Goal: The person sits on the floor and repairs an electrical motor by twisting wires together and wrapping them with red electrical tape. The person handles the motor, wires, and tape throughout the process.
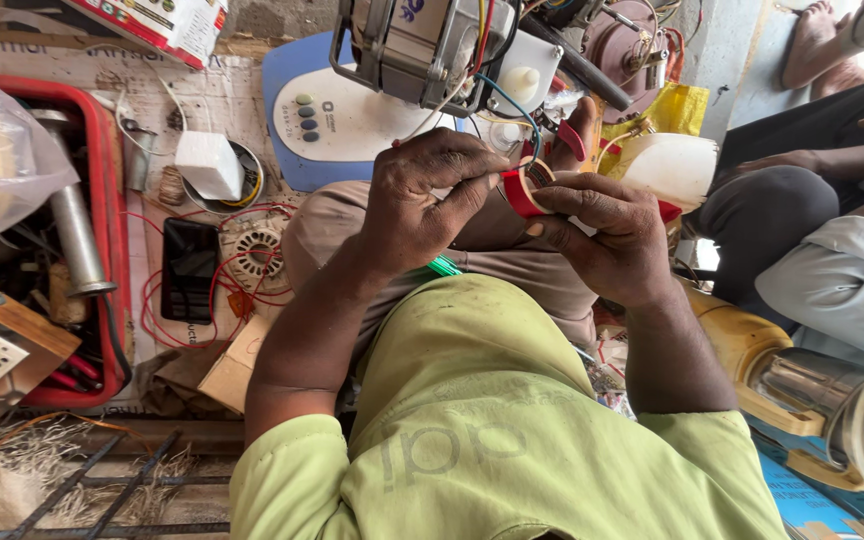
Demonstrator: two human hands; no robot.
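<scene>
Head view: both hands meet at a red plastic roll of insulating tape (522, 190), held up in front of the chest just below the bare metal-framed electric motor (422, 45) with its red, blue and yellow leads. Right hand (607, 235) is curled around the roll from below and behind, fingers closed on its rim. Left hand (422, 200) comes over the top, thumb and forefinger pinched at the roll's edge — looks like it's picking at the free end. Judgement: best to keep the roll steady in the right hand and pull the tape straight, not twisted. Wrists are bent inward, elbows out, forearms converging over the green shirt (492, 430). A blue-and-white appliance base (332, 125) sits just behind.
</scene>
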